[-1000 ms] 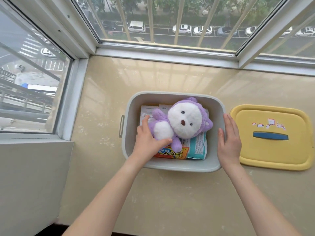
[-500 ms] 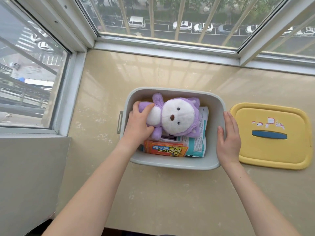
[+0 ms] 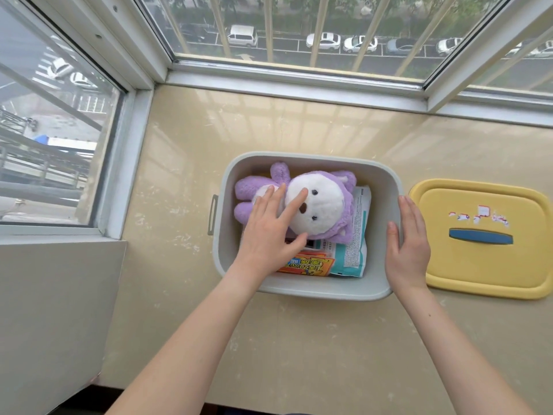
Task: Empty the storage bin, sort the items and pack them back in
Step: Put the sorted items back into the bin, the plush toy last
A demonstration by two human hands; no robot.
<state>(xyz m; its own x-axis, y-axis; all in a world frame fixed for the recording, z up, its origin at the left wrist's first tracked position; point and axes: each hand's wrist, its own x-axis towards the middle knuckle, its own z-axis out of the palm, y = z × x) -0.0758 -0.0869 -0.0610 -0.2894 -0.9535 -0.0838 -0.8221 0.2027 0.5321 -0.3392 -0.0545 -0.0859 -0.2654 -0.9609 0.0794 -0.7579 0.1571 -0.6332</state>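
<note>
A: Setting: glossy beige window sill (image 3: 299, 127) under a bay window, with parked cars far below. The grey storage bin (image 3: 323, 290) sits mid-frame. Its yellow lid (image 3: 478, 265) lies flat at the right of the frame, just beside the bin.

B: Hands?

A: The left hand (image 3: 269, 232) is spread wide, fingers straight, laid flat on the purple plush toy (image 3: 323, 205). It holds nothing. The right hand (image 3: 408, 244) is flat against the bin's right wall, thumb at the rim, steadying it.

B: Contents?

A: The plush lies on top, toward the upper left of the bin. Under it are an orange packet (image 3: 308, 266) and a teal-and-white pouch (image 3: 356, 235).

B: Risks?

A: Judgement only. A flat palm gives no purchase, so the soft pile would likely slip from a shallow pinch. A lift could drag the pouch up or shift the packets. The sill looks slick, so if the right hand eases off, the bin may slide. Items set near the lower edge could fall off.
</note>
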